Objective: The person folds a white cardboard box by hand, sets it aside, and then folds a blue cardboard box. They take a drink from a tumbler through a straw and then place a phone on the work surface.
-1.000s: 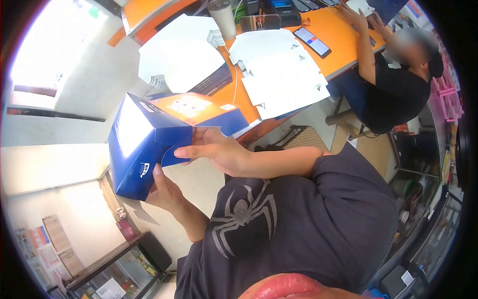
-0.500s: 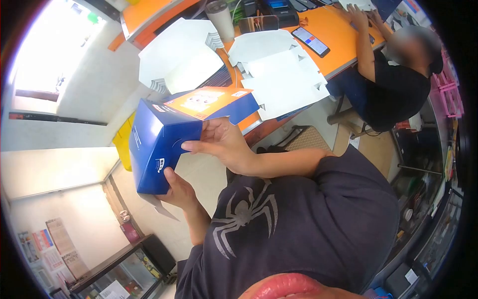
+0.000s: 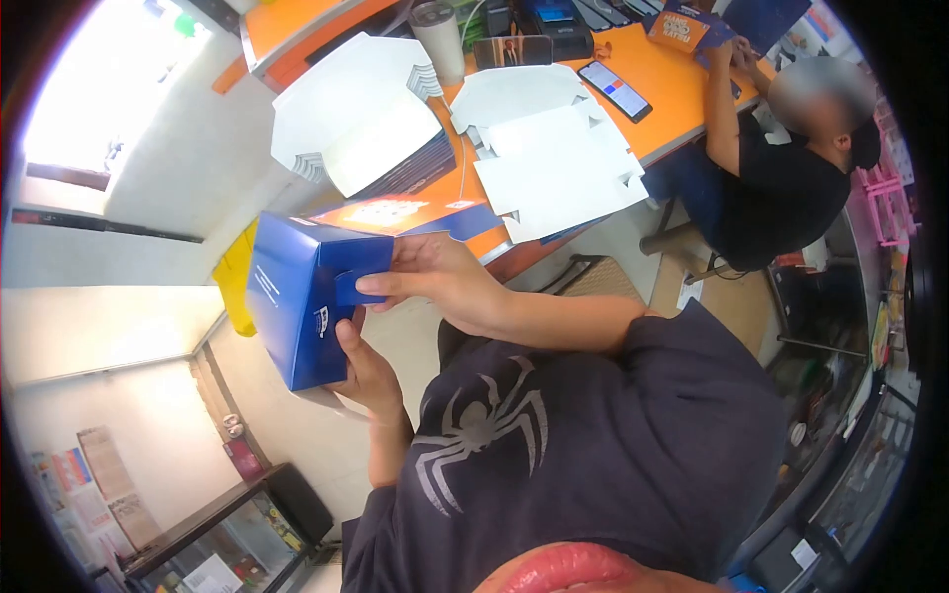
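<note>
A partly folded blue cardboard box [image 3: 282, 296] with an orange printed flap [image 3: 381, 212] is held up between my two hands, left of the table. My left hand [image 3: 368, 374] grips its lower edge, thumb on the blue side and fingers hidden behind the box. With my right hand [image 3: 435, 277] I pinch a small blue tab [image 3: 358, 287] at the box's open side, thumb in front and fingers behind. Just beyond, a stack of flat white-backed cartons [image 3: 381, 148] and another flat carton sheet [image 3: 559, 168] lie on the orange table [image 3: 672, 124].
A phone [image 3: 615, 91] lies on the table, near a second phone propped upright [image 3: 512, 51] and a tumbler [image 3: 435, 40]. At right a seated co-worker [image 3: 791, 188] handles an orange-and-blue carton [image 3: 682, 30]. A glass cabinet [image 3: 227, 544] stands lower left.
The box has shifted slightly left and turned, so its orange flap shows at a flatter angle. The blue tab now sticks out under my right thumb. The co-worker's carton has turned printed side up.
</note>
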Tool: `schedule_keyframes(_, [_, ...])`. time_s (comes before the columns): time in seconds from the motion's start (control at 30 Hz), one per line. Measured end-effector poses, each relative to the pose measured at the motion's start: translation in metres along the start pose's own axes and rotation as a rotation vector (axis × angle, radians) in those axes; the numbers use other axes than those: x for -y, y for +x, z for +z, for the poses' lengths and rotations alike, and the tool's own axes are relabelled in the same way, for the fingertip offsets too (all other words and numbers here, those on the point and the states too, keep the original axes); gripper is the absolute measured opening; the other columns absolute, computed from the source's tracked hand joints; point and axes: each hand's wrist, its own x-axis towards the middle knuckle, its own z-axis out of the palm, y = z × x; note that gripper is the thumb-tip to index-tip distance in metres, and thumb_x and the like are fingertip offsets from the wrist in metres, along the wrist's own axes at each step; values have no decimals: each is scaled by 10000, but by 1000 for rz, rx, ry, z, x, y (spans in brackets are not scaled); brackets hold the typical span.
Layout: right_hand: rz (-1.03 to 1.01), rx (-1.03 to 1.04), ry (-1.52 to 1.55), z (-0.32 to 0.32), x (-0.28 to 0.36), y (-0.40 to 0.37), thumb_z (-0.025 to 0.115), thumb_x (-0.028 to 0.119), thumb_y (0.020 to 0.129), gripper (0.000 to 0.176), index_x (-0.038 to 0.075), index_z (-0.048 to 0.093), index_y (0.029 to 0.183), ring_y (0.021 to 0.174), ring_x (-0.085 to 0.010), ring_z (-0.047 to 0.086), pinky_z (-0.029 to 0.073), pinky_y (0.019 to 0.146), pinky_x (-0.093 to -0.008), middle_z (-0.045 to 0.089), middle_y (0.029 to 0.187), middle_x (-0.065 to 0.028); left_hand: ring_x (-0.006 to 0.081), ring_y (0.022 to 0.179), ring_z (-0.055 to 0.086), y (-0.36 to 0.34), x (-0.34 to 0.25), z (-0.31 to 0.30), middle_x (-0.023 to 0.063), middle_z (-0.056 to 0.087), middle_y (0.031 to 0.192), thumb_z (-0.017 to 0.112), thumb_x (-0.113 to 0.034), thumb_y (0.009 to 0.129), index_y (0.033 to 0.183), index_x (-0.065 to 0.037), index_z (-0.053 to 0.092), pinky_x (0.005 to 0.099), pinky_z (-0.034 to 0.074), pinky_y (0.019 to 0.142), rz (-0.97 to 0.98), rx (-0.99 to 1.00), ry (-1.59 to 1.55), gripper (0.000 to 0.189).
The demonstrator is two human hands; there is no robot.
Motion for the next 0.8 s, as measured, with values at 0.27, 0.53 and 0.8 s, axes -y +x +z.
schedule_keyframes(0.27, [117,-13,-45,-3,8,3,659,108,805,211,23,617,993,820,-109,613,518,690,-230,646,902,-57,279,1088,513,-7,8,7,167,482,1204,492,-84,909,1233,57,379,418,460,915,-73,25,-35,371])
schedule_keyframes(0.53, [97,-93,-113,2,10,6,681,105,782,218,-13,607,950,782,-125,610,508,714,-242,644,856,-70,254,1163,449,-13,18,8,154,444,1257,434,-214,948,1264,41,349,407,343,1009,-66,150,-40,415])
schedule_keyframes(0.8, [109,-111,-100,-2,5,6,652,87,806,101,51,567,845,745,-129,622,517,721,-265,638,804,-57,258,1157,451,-8,49,-7,140,444,1254,448,-220,943,1275,23,340,425,332,1012,-20,83,-231,425])
